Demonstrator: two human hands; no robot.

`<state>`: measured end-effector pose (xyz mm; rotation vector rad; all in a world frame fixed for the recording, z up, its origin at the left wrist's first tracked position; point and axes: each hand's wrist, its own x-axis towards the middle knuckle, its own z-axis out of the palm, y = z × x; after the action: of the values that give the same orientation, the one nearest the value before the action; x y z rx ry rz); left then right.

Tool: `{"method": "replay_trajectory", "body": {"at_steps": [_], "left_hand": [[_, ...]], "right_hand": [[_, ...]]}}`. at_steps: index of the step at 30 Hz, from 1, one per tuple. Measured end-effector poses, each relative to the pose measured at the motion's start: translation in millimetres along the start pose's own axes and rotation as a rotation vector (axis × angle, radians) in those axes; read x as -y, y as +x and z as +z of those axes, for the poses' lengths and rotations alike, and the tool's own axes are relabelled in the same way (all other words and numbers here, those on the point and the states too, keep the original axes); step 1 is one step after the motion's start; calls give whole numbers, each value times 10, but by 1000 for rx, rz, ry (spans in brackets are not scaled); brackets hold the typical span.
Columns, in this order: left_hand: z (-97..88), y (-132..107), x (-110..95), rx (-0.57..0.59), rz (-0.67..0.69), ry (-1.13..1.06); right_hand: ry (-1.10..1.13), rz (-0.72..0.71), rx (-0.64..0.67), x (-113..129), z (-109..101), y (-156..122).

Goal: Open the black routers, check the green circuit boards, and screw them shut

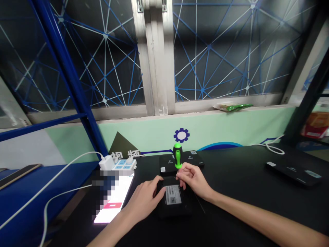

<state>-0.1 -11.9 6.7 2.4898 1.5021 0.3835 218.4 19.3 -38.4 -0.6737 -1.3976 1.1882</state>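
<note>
A flat black box-shaped device [173, 209] with a white printed label [173, 195] lies on the black table in front of me. My left hand [150, 193] holds its left side, the thumb on top beside the label and a finger at the far left corner. A screwdriver [178, 155] with a green and black handle stands upright over the device's far end. My right hand [191, 176] pinches it low, just below the handle, at the shaft. The screwdriver's tip is hidden by my fingers or too dark to make out.
Behind the screwdriver lie black boxes [167, 164]. Another black box [293, 174] is at the right. A lit tablet-like screen [115, 199] lies left of my left hand, near a power strip [125, 164] with a white charger [107, 162] and cables. A green packet [233, 107] rests on the windowsill.
</note>
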Motion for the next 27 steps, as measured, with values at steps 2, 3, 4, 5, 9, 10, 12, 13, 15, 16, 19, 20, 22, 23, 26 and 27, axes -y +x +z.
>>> {"method": "replay_trajectory", "body": {"at_steps": [2,3,4,5,9,10,12,13,15,16,19,20,22,23,26,27], "left_hand": [[7,3,8,-4,-3,0],[10,5,11,-6,-4,0],[13,6,12,-8,-3,0],[14,6,12,-9,-2,1],[12,3,7,-11,0,9],[11,2,7,-11,-2,10],[10,2,7,-9,-5,12],[11,2,7,-8,-7,12],[11,4,8,-5,-8,14],[11,5,8,-3,-8,14],[7,6,5,0,1,2],[5,5,4,-2,4,-2],[0,3,2,-5,8,-6],[-2,2,1,-5,7,-5],[-4,-1,6,-4,5,2],[-3,-1,8,-4,5,3]], "right_hand": [[-32,-10,25,22,-8,-10],[-54,-17,43,32,-15,-16],[-72,-22,58,39,-22,-21],[-83,-23,65,43,-28,-25],[-85,15,22,19,-29,-20],[-67,25,5,7,-25,-15],[-15,35,-16,-12,-17,-2],[11,35,-20,-18,-14,3],[40,29,-14,-20,-12,6],[43,24,-5,-16,-12,4],[0,-6,36,10,-15,-12],[-26,-21,49,19,-17,-19],[-79,-37,60,32,-20,-29],[-98,-33,57,33,-20,-32],[-95,1,23,17,-17,-30],[-75,7,7,7,-15,-26]]}}
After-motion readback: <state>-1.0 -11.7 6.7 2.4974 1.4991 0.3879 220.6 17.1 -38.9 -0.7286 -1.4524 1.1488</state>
